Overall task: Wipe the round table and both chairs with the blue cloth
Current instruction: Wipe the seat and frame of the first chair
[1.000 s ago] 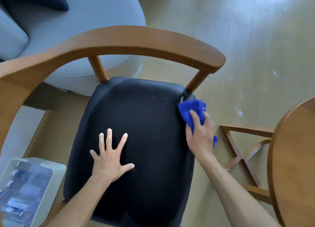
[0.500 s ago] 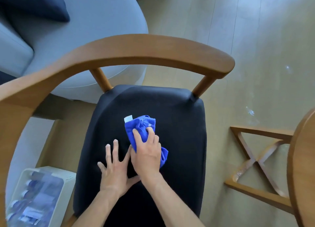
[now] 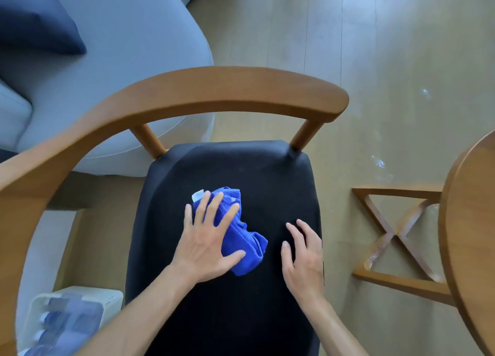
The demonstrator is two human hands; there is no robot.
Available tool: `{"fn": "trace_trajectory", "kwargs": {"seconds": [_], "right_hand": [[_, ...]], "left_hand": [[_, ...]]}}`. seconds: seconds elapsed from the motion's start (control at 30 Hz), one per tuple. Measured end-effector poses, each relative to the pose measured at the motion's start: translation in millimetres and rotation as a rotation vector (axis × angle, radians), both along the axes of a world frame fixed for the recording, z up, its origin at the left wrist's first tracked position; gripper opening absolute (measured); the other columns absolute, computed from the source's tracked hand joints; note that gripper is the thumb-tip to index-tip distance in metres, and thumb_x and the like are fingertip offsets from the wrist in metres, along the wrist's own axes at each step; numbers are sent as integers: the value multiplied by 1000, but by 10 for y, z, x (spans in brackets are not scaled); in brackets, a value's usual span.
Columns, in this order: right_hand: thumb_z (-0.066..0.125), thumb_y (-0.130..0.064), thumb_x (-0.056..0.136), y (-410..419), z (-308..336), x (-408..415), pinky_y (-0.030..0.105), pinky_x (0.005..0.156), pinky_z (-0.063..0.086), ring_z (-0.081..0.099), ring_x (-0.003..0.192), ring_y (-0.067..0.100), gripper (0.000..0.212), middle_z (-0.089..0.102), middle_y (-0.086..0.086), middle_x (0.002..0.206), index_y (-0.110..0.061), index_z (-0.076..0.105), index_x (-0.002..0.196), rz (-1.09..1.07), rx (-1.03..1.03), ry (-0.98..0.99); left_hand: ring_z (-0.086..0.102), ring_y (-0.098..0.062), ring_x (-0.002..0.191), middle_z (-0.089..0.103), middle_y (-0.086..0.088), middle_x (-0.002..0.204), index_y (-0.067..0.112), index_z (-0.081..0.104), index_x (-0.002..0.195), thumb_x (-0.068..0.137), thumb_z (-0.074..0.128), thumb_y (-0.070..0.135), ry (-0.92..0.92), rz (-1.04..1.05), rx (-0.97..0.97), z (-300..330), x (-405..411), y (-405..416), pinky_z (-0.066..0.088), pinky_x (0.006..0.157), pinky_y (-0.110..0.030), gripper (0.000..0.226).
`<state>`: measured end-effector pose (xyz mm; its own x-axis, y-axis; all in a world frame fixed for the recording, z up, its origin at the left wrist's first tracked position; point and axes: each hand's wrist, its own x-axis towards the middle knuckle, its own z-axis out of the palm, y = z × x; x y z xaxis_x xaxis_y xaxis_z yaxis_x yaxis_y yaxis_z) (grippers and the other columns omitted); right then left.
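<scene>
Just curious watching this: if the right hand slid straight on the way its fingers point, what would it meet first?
The right hand points up the black seat, slightly left. The seat ahead looks bare, so it would probably first reach the seat's back edge near the wooden post under the curved backrest. Depth is hard to judge.

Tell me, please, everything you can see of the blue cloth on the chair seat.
The blue cloth is a bright blue, soft-looking fabric, bunched and folded rather than spread flat, with a small white tag at its upper-left corner. It lies on the black chair seat, near the middle. The left hand presses on its left part with straight, spread fingers. The right hand rests on the seat beside it, apart from the cloth.
</scene>
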<state>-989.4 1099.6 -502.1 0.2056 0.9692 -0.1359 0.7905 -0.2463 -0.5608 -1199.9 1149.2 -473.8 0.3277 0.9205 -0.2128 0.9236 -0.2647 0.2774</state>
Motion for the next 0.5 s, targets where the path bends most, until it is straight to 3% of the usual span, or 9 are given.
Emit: {"fn": "trace_trajectory", "kwargs": {"seconds": [0.07,0.1,0.23,0.3,0.37,0.43,0.5], "right_hand": [[68,-5,85,-28,-24,-63,31,106,33,48,126,23,38,53,9,135,-8,64,123,-11,8,-23],[69,-6,84,-25,-38,-92,33,106,35,48,127,24,40,52,10,136,-9,63,123,-4,9,-33],[71,-10,83,-47,-140,-147,48,103,43,49,128,33,40,54,14,136,-8,65,122,80,41,-146],[61,-16,88,-88,-182,-147,50,104,42,46,131,34,36,53,15,137,-9,65,122,116,55,-193],[49,-24,90,-121,-212,-129,49,106,38,42,134,33,40,51,14,141,-11,64,125,147,53,-218],[46,-26,90,-119,-239,-104,49,109,33,39,137,31,43,48,11,144,-13,62,128,189,58,-223],[46,-27,90,-82,-266,-75,50,110,30,36,139,29,44,44,10,147,-16,59,131,240,65,-238]], "left_hand": [[-1,-33,147,-2,-14,158,25,9,153,68,61,69,-12,328,-72,-78,89,-45,11,115,-55,110],[-2,-32,146,-7,-12,158,25,0,152,67,60,72,-41,467,-94,-102,163,-78,12,115,-51,114],[15,-35,138,1,-17,154,19,0,150,71,64,65,-111,805,-214,-141,564,-124,28,110,-47,111],[19,-36,133,-2,-16,154,17,5,150,77,67,42,-181,751,-200,-149,707,-28,30,109,-43,99],[20,-33,132,-1,-13,156,19,14,151,76,65,21,-203,503,-116,-184,669,171,33,108,-38,91],[26,-33,131,9,-11,158,23,26,150,72,64,12,-148,226,-36,-218,470,405,38,103,-38,87],[32,-37,130,20,-14,156,26,35,147,69,66,13,-44,167,19,-231,292,539,41,98,-45,86]]}}
